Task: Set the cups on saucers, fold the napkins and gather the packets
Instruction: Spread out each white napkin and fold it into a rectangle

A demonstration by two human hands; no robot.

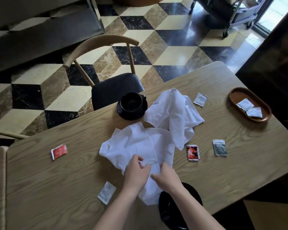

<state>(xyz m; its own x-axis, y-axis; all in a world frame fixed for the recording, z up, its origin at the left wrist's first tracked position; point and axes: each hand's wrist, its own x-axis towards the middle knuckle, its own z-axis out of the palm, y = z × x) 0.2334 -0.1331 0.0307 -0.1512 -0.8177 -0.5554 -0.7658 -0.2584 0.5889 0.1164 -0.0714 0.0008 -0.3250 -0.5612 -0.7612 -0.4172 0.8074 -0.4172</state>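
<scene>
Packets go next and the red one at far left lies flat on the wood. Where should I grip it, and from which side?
Take the red packet by its near-left crimped edge, coming with the left hand from the table's left side. It lies flat and alone on the table, with nothing beside it, so I would slide it or tip one edge up and then pinch across its thin faces.

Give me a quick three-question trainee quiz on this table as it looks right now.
1. True or false: the black cup by the chair already sits on a saucer.
2. How many packets lie in the wooden tray?
3. What are both hands touching: A) the nearer white napkin, B) the red packet, C) the tray?

Key: 1 true; 2 two; 3 A. The left hand and right hand rest on the napkin's near edge.
</scene>
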